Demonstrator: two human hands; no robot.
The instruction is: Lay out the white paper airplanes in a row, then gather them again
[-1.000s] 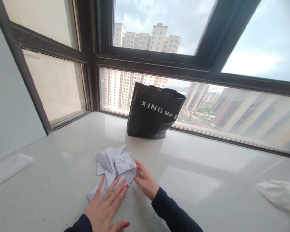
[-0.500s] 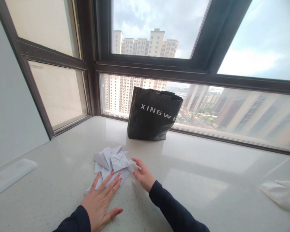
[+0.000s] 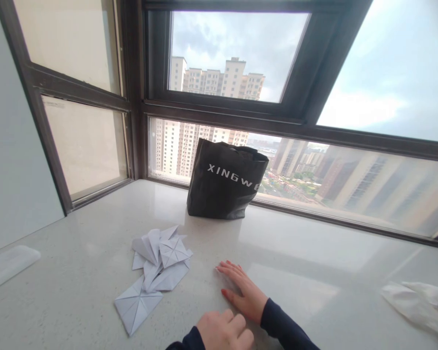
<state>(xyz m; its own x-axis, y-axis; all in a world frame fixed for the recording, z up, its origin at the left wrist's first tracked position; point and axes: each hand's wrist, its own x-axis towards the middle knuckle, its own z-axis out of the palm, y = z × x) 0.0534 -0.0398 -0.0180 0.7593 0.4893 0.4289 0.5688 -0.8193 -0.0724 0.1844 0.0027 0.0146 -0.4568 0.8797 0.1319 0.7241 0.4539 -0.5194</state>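
Observation:
My right hand [image 3: 245,295] is over the pale counter, its fingers together and bent around a thin, whitish, see-through piece [image 3: 224,280] whose kind I cannot make out. Close below it is my left hand [image 3: 224,331], knuckles up and fingers curled; anything inside them is hidden. To the left of both hands lies a loose pile of folded white papers [image 3: 159,255]. A folded paper square [image 3: 138,302] with creases meeting at its middle lies at the pile's near side. Neither hand touches the papers.
A black bag [image 3: 224,187] with white lettering stands at the back of the counter [image 3: 76,282] by the window. A long white object [image 3: 10,267] lies at the left edge, a crumpled whitish plastic bag [image 3: 416,304] at the right.
My left hand has come off the folded papers, moved right and curled up. My right hand has moved right and nearer, away from the pile, with the see-through piece. The view has shifted slightly.

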